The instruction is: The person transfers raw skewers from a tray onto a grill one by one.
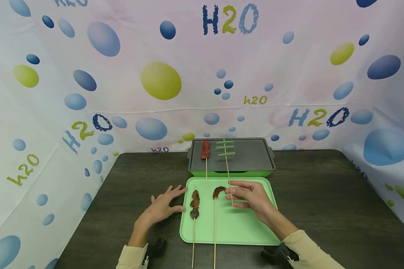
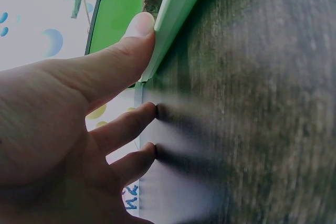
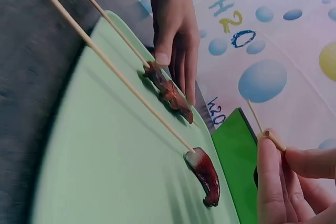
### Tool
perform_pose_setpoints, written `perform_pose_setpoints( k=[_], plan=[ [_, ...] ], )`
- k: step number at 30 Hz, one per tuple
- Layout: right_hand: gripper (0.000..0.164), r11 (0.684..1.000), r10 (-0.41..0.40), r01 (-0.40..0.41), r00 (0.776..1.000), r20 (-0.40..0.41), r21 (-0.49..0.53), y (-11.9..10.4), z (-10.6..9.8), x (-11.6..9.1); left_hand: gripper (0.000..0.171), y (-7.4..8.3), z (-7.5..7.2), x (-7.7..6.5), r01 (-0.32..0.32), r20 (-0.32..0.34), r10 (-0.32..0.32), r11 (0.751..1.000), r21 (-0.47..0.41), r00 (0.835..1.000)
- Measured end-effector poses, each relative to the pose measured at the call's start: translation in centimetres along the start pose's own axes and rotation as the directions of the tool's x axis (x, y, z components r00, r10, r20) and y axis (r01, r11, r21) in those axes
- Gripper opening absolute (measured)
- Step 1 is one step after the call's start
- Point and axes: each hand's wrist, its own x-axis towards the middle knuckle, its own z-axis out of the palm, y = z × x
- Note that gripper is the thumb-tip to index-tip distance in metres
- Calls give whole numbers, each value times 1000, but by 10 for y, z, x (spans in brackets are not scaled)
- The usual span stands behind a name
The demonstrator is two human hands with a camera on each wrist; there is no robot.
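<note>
My right hand (image 1: 254, 198) pinches the lower stick of a skewer (image 1: 227, 168) threaded with several green bean-like pieces. Those pieces lie over the dark grill plate (image 1: 250, 155); in the right wrist view the stick's end (image 3: 268, 134) shows between thumb and fingers. Spread out at the left of the light green tray (image 1: 242, 226), my left hand (image 1: 161, 209) has its thumb on the rim, other fingertips on the tabletop. Beside that thumb, a brown meat skewer (image 1: 195, 205) lies on the tray. A skewer with a curled reddish-brown piece (image 1: 218, 191) lies right of it.
A red meat skewer (image 1: 205, 149) lies on the grill plate's left part, its stick overhanging the front. The green-based grill stands behind the tray on the dark wooden table (image 1: 320, 209). A printed cloth (image 1: 195, 48) hangs behind. Both tray skewers' sticks overhang the near edge.
</note>
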Motion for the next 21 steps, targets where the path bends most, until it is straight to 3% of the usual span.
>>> perform_pose_setpoints(
  k=[10, 21],
  plan=[
    [46, 993, 61, -55, 997, -56, 107, -3, 3, 36, 71, 2, -2, 0, -1, 4, 1, 1000, -10, 1000],
    [46, 987, 93, -85, 995, -47, 138, -6, 3, 52, 71, 2, -1, 0, -6, -2, 6, 1000, -1, 1000]
  ],
)
